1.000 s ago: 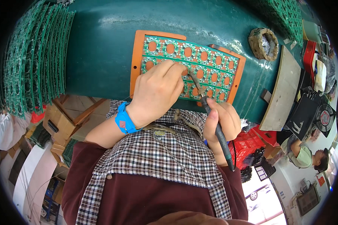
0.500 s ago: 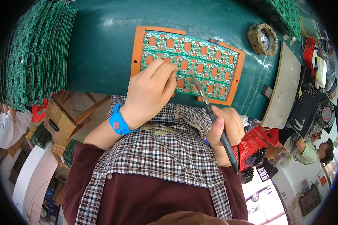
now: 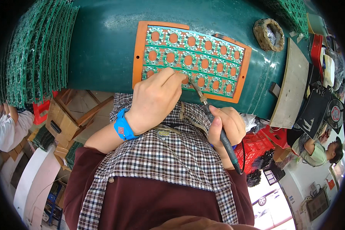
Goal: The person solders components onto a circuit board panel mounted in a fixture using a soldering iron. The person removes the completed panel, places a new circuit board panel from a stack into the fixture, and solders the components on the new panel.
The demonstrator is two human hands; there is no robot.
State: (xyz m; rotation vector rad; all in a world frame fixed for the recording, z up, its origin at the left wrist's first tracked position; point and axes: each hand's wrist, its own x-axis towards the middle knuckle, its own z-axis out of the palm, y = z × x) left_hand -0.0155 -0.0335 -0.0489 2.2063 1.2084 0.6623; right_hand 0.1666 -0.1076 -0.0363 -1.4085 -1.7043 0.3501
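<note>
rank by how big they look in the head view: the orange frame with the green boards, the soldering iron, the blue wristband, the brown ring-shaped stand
1. orange frame
2. soldering iron, long but thin
3. brown ring-shaped stand
4. blue wristband

The last two look close in size, and the wristband sits nearer the camera, so their order is unsure.

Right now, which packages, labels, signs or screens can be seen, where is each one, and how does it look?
Cardboard boxes: lower left, under the bench, brown, rectangular.
Red crate: lower right, beside the right hand, perforated plastic.
Label on blue wristband: left wrist, small red square.
No screen visible.
</note>
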